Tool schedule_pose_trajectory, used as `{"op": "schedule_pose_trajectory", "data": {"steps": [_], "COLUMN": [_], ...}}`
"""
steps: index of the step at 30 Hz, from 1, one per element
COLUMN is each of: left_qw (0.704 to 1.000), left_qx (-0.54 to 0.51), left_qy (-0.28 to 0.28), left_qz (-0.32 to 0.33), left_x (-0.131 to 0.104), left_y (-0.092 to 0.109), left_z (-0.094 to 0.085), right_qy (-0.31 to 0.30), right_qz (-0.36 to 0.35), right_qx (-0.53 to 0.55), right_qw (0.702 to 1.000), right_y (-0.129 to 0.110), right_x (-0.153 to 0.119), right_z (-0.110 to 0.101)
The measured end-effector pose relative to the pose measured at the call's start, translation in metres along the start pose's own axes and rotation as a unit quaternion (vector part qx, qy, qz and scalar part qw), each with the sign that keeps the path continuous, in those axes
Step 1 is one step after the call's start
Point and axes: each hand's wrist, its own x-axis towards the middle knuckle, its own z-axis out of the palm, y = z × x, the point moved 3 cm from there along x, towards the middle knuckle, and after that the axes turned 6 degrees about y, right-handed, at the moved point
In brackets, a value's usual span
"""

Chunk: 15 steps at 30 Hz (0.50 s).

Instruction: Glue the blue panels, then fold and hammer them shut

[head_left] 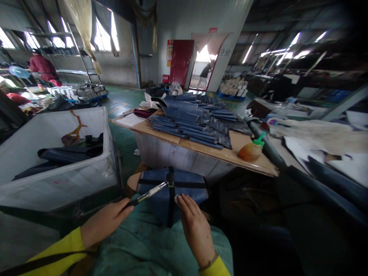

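My left hand point(122, 209) is closed around the handle of a hammer point(153, 189). The hammer's dark head rests on or just above a black strap crossing a blue bag-like piece point(188, 178) in front of my lap. Black straps run both along and across this piece. My right hand point(195, 226) lies against its near side, fingers together and bent. A small whitish bit point(176, 198) shows at the fingertips; its kind is unclear, and the thumb is hidden. Green cloth point(143, 245) covers my lap.
Ahead, a cardboard-topped table point(186, 145) bears stacked blue pieces point(189, 119) and an orange bottle with a green nozzle point(251, 149). A white bin point(57, 188) with dark pieces inside stands left. Sheets and rolls point(324, 145) lie right. Two people are farther off.
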Motion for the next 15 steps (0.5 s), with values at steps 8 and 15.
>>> {"op": "schedule_pose_trajectory", "data": {"steps": [8, 15], "left_qw": [0.998, 0.998], "left_qx": [0.045, 0.002], "left_qy": [0.014, 0.011], "left_qz": [0.042, 0.068], "left_x": [0.002, 0.01], "left_y": [0.008, 0.017], "left_z": [-0.004, -0.008], "right_qy": [-0.005, -0.009], "right_qz": [0.002, 0.008], "right_qx": [-0.004, -0.005], "right_qw": [1.0, 1.0], "right_y": [-0.001, -0.001], "right_x": [-0.003, -0.002], "right_z": [-0.004, -0.007]}}
